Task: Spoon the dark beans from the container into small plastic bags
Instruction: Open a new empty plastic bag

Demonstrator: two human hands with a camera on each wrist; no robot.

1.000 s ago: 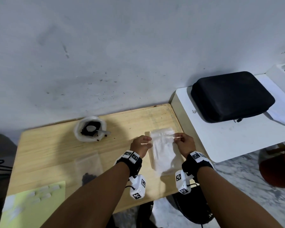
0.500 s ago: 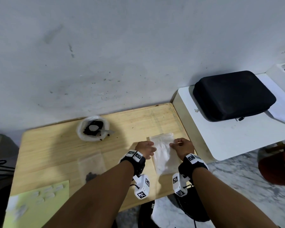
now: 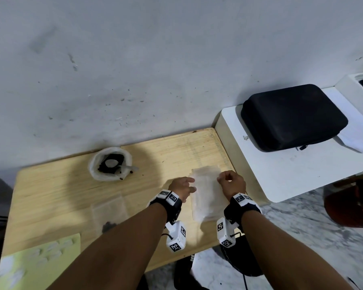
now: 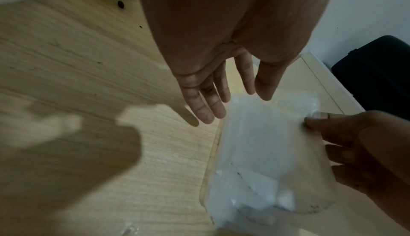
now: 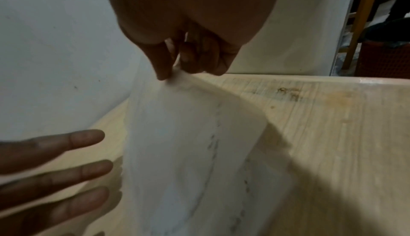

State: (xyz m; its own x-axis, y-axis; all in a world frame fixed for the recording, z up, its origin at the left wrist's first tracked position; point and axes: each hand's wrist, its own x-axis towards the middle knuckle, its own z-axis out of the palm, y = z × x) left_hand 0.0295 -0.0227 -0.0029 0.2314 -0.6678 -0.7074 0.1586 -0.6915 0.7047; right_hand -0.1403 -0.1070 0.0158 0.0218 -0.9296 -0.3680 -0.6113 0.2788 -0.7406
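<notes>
While the right hand (image 3: 232,184) pinches the upper right edge of a clear plastic bag (image 3: 206,195) between thumb and fingertips (image 5: 165,71), the left hand (image 3: 181,188) lies beside the bag's left edge with its fingers (image 4: 200,106) straight and relaxed, its grip open and holding nothing. The right wrist view shows the bag lifted at the pinched corner and sloping down toward the wooden worktop (image 3: 50,191); whether the left fingers touch the plastic cannot be told. The bag looks like a thin stack of sheets — the blur leaves this unsure.

The container (image 3: 110,167), a round white tub holding dark beans (image 3: 102,166) and a pale spoon (image 3: 125,168), stands near the wall, well apart to the left of the hands. A few loose beans lie on the wood just beside it. Nearer the person, another small bag (image 3: 109,214) lies flat with a little dark heap at its lower end. A yellow-green sheet (image 3: 69,245) carrying small white pieces covers the near left corner. On the white table (image 3: 291,174) to the right rests a black zip case (image 3: 292,117).
</notes>
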